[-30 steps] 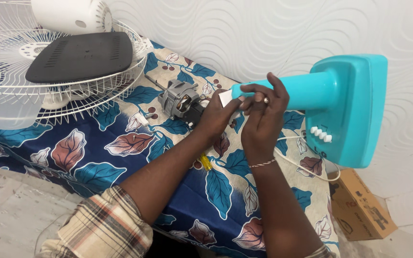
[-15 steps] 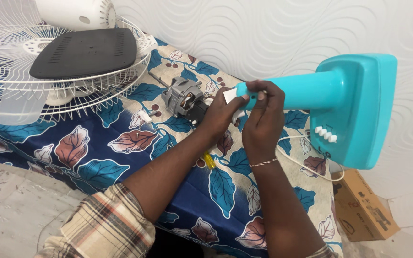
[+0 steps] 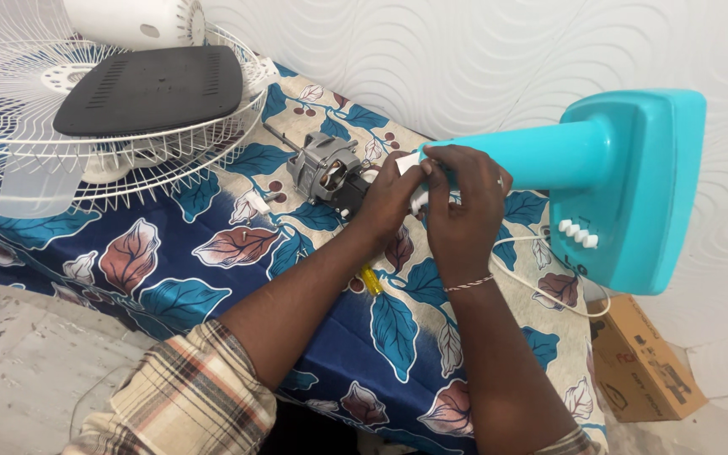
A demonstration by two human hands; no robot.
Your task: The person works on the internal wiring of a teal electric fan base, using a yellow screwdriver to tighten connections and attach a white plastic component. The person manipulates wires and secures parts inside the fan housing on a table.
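Note:
A turquoise fan stand [image 3: 608, 181] lies on its side on the leaf-patterned cloth [image 3: 212, 253], its neck pointing left. At the neck's open end my left hand [image 3: 389, 198] and my right hand [image 3: 461, 206] close together around a small white piece [image 3: 410, 163]. Just left of my hands sits the bare metal fan motor [image 3: 326, 168] with its shaft pointing away. Under my forearms lies a yellow-handled tool [image 3: 370, 281], mostly hidden.
A white wire fan guard [image 3: 86, 160] with a black plastic cover [image 3: 149, 88] on it fills the left. A white cord [image 3: 549, 286] trails from the stand. A cardboard box [image 3: 642, 362] stands on the floor at right.
My hands stay at the neck's end, the fingers shifting on the white piece. The camera has moved a little, so everything sits slightly further right in view.

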